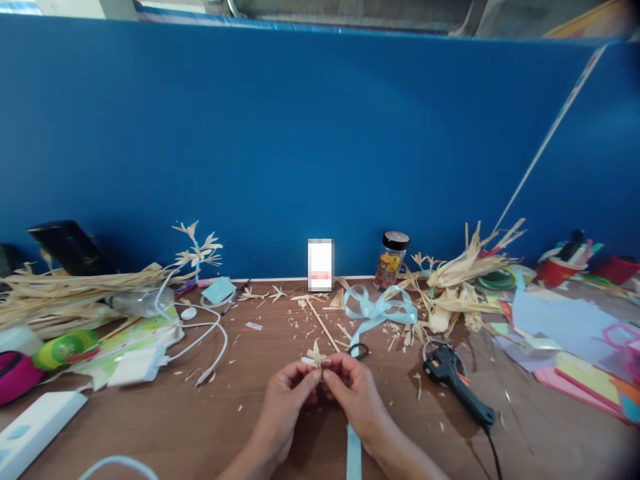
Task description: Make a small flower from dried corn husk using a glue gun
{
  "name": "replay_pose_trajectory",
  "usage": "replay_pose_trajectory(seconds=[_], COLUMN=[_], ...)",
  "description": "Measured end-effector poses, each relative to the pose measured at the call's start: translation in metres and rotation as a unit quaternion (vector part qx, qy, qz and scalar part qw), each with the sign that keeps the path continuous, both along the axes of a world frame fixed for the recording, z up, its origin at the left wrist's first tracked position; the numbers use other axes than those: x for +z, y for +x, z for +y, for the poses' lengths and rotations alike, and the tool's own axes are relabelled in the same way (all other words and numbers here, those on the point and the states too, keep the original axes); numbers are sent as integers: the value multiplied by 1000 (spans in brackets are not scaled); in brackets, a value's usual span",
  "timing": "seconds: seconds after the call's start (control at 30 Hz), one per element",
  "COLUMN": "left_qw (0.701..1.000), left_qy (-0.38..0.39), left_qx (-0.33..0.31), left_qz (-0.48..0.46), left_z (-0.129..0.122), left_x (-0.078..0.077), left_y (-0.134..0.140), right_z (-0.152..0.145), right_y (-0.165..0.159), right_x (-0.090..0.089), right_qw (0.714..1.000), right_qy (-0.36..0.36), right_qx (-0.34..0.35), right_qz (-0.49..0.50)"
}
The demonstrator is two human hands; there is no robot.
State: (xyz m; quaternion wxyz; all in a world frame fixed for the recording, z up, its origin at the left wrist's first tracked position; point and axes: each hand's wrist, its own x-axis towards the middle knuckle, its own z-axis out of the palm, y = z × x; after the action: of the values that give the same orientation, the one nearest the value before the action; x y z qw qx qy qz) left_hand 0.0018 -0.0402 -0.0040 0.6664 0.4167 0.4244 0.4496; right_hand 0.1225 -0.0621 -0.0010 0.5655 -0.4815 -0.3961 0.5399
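Note:
Near the front middle of the table, my left hand (287,400) and my right hand (356,393) meet, fingertips pinched together. Between them is a small pale flower (316,355), apparently of dried corn husk, its petals pointing up. Its lower part is hidden by my fingers. A light blue ribbon (381,310) lies looped beyond my right hand, and its tail runs down beneath that wrist. Just past the right fingers shows a black ring-shaped handle (359,350); the rest of it is hidden. A thin stick (323,325) lies beyond the flower among husk scraps.
A black glue gun (463,387) with a cord lies at right, near coloured papers (565,333) and a husk bundle (463,293). A dark-lidded jar (391,263) stands at the back. Left are husk strips (100,293), white cables (220,340) and a power strip (40,427).

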Motion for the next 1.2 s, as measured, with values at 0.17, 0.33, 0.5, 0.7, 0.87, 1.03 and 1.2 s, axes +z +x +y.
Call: replay_pose_trajectory(seconds=[0.17,0.33,0.5,0.7,0.87,1.03,1.2], left_qw=[1000,998,994,991,995,996,995], left_qy=[0,19,46,65,54,46,53], left_qx=[-5,5,16,14,-7,-14,-4], left_qz=[26,60,97,113,85,79,84], left_z=[0,-1,0,1,0,0,0], left_x=[0,-2,-3,2,-2,-2,2], left_y=[0,-1,-2,-1,0,-1,-1], right_z=[0,-1,-1,1,2,1,0], right_y=[2,3,2,1,1,1,1], right_x=[0,-3,-3,-10,-11,-10,-13], right_qw=[999,998,997,998,999,997,995], right_qy=[31,36,43,36,22,35,51], right_qx=[-15,-9,-3,-6,-8,-19,-26], right_qz=[-34,-51,-61,-53,-41,-62,-85])
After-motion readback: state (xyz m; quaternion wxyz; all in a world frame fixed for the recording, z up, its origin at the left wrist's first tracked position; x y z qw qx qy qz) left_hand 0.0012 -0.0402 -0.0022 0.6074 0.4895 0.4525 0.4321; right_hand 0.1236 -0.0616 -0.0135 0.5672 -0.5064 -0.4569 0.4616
